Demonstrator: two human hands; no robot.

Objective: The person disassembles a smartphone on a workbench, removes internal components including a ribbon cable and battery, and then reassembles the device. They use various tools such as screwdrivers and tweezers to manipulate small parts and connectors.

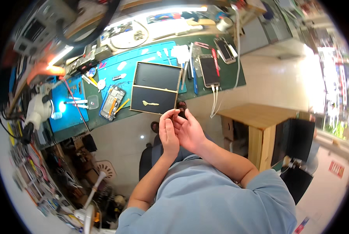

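Hands together below bench (151, 134) edge: left hand (168, 134) and right hand (190, 132) pinch something tiny, unidentifiable. Dark panel (155, 87) sits at 12 o'clock. Fine fingertip step; next needs steadiness.

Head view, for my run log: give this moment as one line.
left hand: raised, at right hand | right hand: touching left | held: cannot tell | nearest: black tablet on bench

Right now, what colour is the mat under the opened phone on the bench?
Blue: the opened phone lies on the edge of a blue mat. The head view shows it.

matt black panels (155, 87) with metal edging, bare wood table (260, 117), glossy phone (209, 70)
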